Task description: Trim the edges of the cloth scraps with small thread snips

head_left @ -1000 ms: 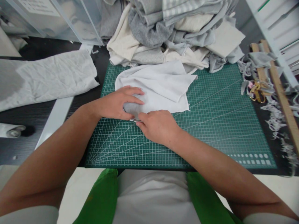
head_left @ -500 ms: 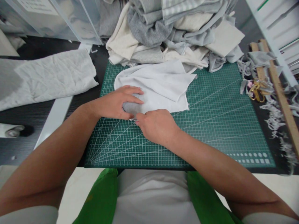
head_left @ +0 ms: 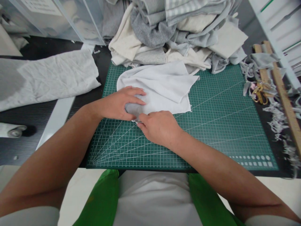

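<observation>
A white cloth piece (head_left: 164,84) lies folded on the green cutting mat (head_left: 211,131). My left hand (head_left: 124,103) lies on its left part, fingers spread, around a small grey patch (head_left: 135,109) of fabric. Just to the right, my right hand (head_left: 160,127) is closed at the cloth's lower edge, its thumb and index finger pressed together. A thin shiny sliver shows at those fingertips, close to my left thumb; most of what the fingers pinch is hidden.
Grey and cream fabrics (head_left: 150,34) are heaped behind the mat. A light grey cloth (head_left: 58,75) lies at left, below clear bins (head_left: 68,18). Gold-handled scissors (head_left: 260,94), a wooden ruler (head_left: 282,94) and fabric scraps (head_left: 277,121) are at right.
The whole view has shifted slightly, moving things a little to the right. Both hands keep nearly the same place on the cloth; a bit more of the shiny sliver shows.
</observation>
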`<action>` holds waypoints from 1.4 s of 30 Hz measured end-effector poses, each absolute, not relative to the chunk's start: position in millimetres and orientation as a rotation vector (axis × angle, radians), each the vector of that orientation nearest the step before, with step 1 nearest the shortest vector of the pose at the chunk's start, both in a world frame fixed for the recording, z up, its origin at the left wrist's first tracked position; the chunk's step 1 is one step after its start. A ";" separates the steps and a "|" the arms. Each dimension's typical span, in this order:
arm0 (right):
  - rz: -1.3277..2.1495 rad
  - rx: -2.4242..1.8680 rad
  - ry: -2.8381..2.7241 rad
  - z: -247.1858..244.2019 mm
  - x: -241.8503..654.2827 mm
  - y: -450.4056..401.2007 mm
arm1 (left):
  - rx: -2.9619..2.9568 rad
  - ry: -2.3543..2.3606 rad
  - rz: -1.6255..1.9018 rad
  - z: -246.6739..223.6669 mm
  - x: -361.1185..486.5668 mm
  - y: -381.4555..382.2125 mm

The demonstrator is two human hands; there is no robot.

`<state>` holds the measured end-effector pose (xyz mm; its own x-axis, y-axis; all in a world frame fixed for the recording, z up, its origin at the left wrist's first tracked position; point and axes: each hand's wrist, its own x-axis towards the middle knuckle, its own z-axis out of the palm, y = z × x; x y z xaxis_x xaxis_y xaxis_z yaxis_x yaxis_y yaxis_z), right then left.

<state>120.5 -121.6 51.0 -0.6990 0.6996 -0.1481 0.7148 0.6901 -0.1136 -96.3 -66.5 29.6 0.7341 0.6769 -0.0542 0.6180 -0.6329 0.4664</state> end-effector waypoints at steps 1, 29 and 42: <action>-0.245 1.176 2.803 51.3 119.9 -121.8 | 2.478 0.983 0.178 29.0 -96.6 -66.4; -0.286 1.190 2.761 52.9 116.7 -121.3 | 2.477 0.969 0.208 25.6 -97.2 -65.6; -0.244 1.148 2.811 51.7 115.0 -120.7 | 2.468 0.971 0.211 25.4 -97.6 -65.7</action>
